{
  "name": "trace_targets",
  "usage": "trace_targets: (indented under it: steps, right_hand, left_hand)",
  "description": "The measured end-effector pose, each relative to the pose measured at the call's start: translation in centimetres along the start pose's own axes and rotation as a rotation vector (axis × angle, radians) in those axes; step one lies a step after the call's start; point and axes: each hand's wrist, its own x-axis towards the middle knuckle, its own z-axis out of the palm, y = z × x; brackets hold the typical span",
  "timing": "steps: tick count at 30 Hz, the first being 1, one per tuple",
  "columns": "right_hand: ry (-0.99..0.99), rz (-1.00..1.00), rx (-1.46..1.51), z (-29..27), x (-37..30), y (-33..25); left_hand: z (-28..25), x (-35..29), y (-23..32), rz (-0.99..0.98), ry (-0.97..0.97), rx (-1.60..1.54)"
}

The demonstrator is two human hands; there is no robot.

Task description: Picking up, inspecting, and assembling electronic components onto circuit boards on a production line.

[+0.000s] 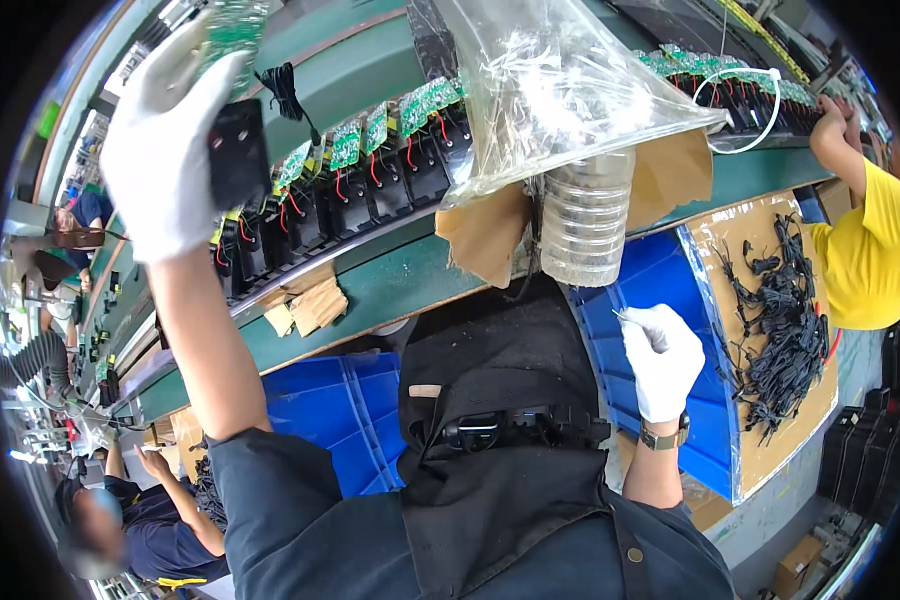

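My left hand [160,150], in a white glove, is raised at the upper left over the work line. Its fingers are closed on a green circuit board [234,28], which runs up to the picture's top edge. A black plastic case [238,155] shows beside the palm; whether it is joined to the board I cannot tell. My right hand [662,360], also gloved, is in front of a blue bin [635,290], thumb and forefinger pinched together. A thin tip shows at those fingers, too small to name.
Black cases with green boards and red wires [375,160] stand in a row along the line. A clear plastic bag [560,90] hangs over a ribbed clear bottle [585,220]. Black cables [775,330] lie on cardboard at right. A person in yellow [865,240] works at the right.
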Motion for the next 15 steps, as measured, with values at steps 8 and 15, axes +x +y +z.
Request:
trace_targets:
  steps: [8,15]
  right_hand:
    - [-0.006,0.002,0.014,-0.2,0.1,0.2]
    - [0.000,0.047,0.015,-0.7,-0.1,0.8]
  left_hand:
    - [9.1,5.0,-14.9,0.047,-0.074,0.259]
    - [12.6,4.3,-20.9,-0.042,-0.371,0.531]
